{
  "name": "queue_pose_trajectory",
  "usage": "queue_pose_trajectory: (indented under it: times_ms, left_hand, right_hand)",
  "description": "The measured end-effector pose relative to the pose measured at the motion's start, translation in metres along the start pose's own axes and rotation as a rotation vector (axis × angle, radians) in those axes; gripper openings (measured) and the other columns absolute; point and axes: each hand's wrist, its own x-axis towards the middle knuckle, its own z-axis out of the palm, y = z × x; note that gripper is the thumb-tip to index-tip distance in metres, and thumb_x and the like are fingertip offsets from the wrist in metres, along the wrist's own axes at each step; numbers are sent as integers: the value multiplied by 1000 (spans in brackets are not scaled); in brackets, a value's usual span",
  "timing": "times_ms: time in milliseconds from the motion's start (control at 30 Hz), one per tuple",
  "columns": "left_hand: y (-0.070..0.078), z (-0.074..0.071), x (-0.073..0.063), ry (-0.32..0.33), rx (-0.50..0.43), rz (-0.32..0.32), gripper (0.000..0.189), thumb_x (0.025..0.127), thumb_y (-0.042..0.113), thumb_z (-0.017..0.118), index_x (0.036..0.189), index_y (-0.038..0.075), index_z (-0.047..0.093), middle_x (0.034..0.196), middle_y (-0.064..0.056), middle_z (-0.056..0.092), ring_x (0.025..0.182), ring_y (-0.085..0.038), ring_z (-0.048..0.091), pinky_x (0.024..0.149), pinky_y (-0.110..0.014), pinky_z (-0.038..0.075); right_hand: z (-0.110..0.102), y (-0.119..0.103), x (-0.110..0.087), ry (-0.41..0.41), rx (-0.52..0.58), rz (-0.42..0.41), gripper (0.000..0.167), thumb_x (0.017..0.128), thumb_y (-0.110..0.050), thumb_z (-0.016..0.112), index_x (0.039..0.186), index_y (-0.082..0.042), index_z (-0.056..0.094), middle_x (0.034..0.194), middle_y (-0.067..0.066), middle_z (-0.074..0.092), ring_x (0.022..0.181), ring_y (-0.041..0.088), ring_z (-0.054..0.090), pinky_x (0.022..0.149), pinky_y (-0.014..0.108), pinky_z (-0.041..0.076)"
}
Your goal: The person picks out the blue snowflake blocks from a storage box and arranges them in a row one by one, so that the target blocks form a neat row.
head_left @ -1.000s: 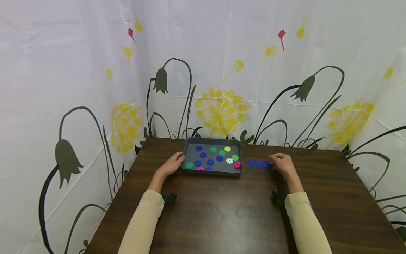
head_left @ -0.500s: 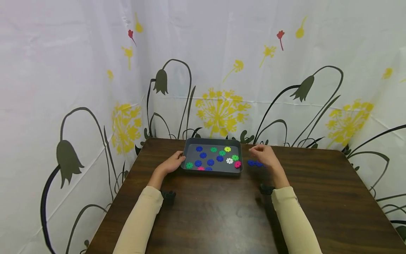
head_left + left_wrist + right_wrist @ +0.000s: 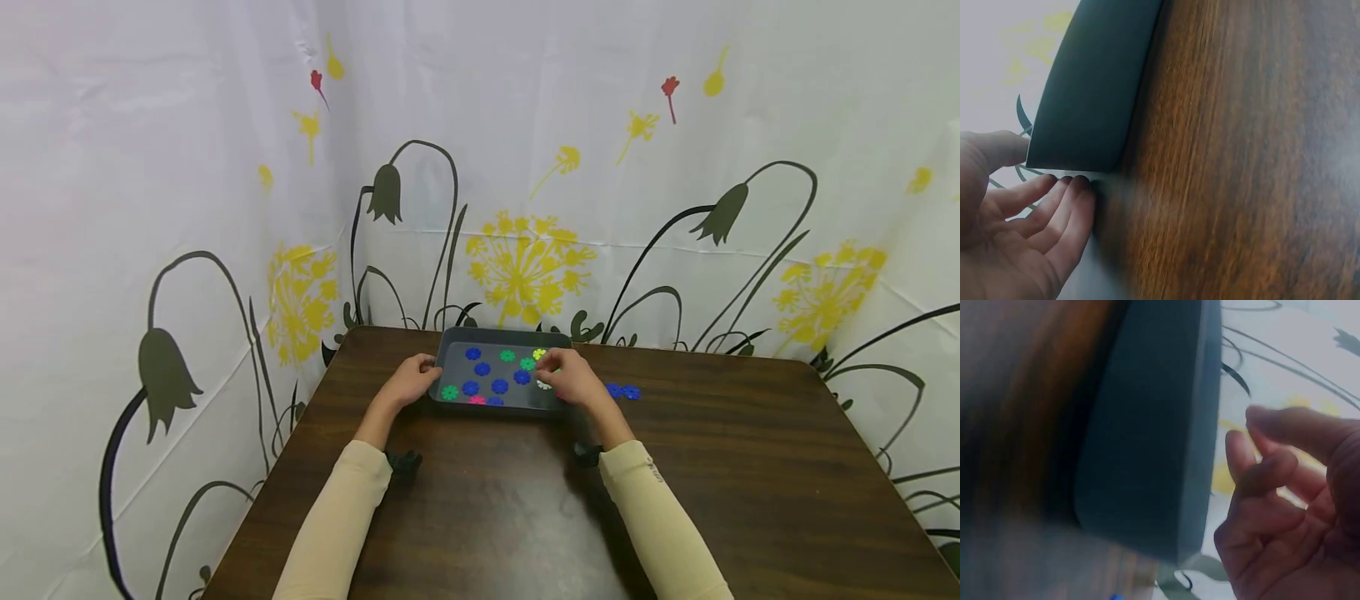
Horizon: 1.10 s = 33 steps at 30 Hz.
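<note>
Honestly the bit I'd worry about here is the right grip: it's over the right part of the grey tray, fingers loosely bent, and I can't see any piece in it, so I'd call it unloaded. The little flower-shaped discs are mostly in the tray, with the white disc half hidden just by those fingertips and the yellow disc right behind. They're packed pretty close at that end, so going for one could easily nudge a neighbour or come up with the wrong colour, especially since the knuckles block the view. They also look thin and flat, so I'd guess fingertips might just skid them across the tray floor. Left grip has the tray's left end, thumb at the rim and fingers outside the wall. That should steady it, but a tug there or a bump on the far wall would probably send everything sliding. Last thing: at least two blue discs lie on the desk just right of the tray, close to the right forearm. A low, careless swing back that way could knock them out of line.
</note>
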Motion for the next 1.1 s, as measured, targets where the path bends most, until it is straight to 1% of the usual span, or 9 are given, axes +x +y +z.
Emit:
queue_pose_trajectory:
  times_ms: [100, 167, 333, 467, 600, 667, 867, 1033, 1100]
  left_hand:
    - [-1, 0, 0, 27, -59, -9, 52, 114, 21, 51, 156, -8, 44, 150, -34, 56, 134, -45, 61, 111, -56, 54]
    - [-1, 0, 1, 30, -93, -13, 51, 114, 20, 51, 157, -7, 44, 150, -33, 56, 134, -44, 61, 111, -54, 55]
    - [-4, -1, 0, 18, -162, -30, 50, 115, 20, 48, 158, -6, 43, 153, -32, 54, 137, -42, 59, 110, -52, 56]
    - [-7, -1, 0, 20, -202, -43, 50, 115, 21, 49, 159, -4, 43, 155, -30, 52, 136, -41, 59, 107, -50, 58]
    - [-11, 0, 0, 21, -228, -47, 51, 115, 23, 51, 159, -1, 44, 158, -28, 51, 140, -40, 56, 111, -51, 56]
    - [-12, -1, -1, 16, -263, -58, 51, 115, 24, 52, 159, -1, 45, 160, -26, 49, 145, -40, 53, 115, -52, 54]
    - [-18, -4, -4, -9, -391, -92, 55, 113, 29, 58, 159, 1, 47, 163, -24, 46, 152, -40, 46, 122, -54, 47]
    - [-24, -4, -2, -27, -433, -95, 55, 113, 30, 60, 159, 2, 48, 165, -22, 44, 153, -38, 46, 123, -54, 46]
    - [-25, -4, 0, -32, -448, -96, 55, 113, 29, 60, 158, 2, 48, 164, -22, 45, 153, -37, 46, 123, -53, 46]
  right_hand:
    - [12, -2, 6, -51, -48, -56, 17, 102, -10, 70, 114, 2, 75, 103, 16, 78, 99, 31, 72, 82, 40, 57]
    - [19, -3, 10, -87, -56, -90, 17, 101, -9, 71, 114, 2, 76, 103, 16, 79, 100, 30, 72, 83, 39, 58]
    - [34, -1, 17, -175, -7, -121, 17, 101, -7, 72, 115, 2, 75, 104, 16, 78, 97, 24, 73, 77, 32, 56]
    - [43, 2, 23, -205, 25, -113, 18, 100, -6, 73, 115, 2, 76, 104, 14, 77, 93, 18, 71, 74, 27, 53]
    - [50, 3, 27, -222, 34, -114, 17, 98, -4, 74, 114, 2, 77, 99, 14, 79, 86, 13, 69, 72, 25, 51]
    - [53, 4, 29, -233, 30, -120, 18, 98, -4, 74, 114, 1, 77, 96, 13, 79, 83, 12, 66, 70, 24, 50]
    - [58, 3, 33, -266, -28, -102, 18, 97, -8, 77, 114, -4, 79, 92, 7, 74, 78, 11, 58, 69, 25, 47]
    - [62, 2, 34, -267, -36, -74, 17, 96, -6, 77, 114, -4, 79, 90, 7, 73, 76, 12, 56, 68, 25, 46]
    - [62, 1, 35, -271, -30, -64, 18, 96, -4, 77, 114, -3, 79, 89, 8, 73, 76, 11, 58, 68, 24, 47]
